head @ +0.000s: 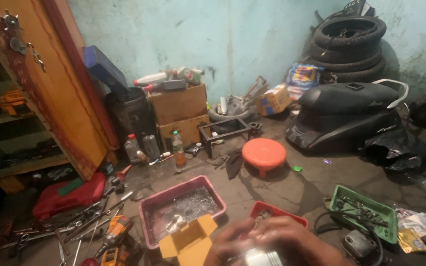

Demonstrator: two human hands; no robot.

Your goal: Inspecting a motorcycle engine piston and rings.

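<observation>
both hands sit at the bottom edge, about six o'clock. the left hand (235, 241) and right hand (292, 241) are pressed together around a shiny metal part (262, 257), silvery and blurred, likely cylindrical. the fingers curl over its top and sides, grasping it from both flanks, which keeps it steady close under the eyes. the blur hides how tight the grip is.

just at nine o'clock of the hands lies an open yellow box (189, 240), flaps spread, near enough to be the part's packaging, though i can't tell that for sure. at eleven o'clock a pink tray (149, 209) holds wet, glinting liquid and small bits, its walls keeping the mess in. behind the hands, at twelve, a red tray (292, 215) peeks out. at two o'clock a green tray (358, 193) keeps bolts and small hardware together, a black cable (324, 219) looping beside it.

further at nine o'clock an orange drill (114, 232) lies on the floor (292, 189) among loose wrenches (82, 219). at twelve, well apart, stands an orange stool (264, 154); beyond it at one o'clock rests a black scooter seat (348, 106), with tyres (348, 47) stacked against the wall.
</observation>
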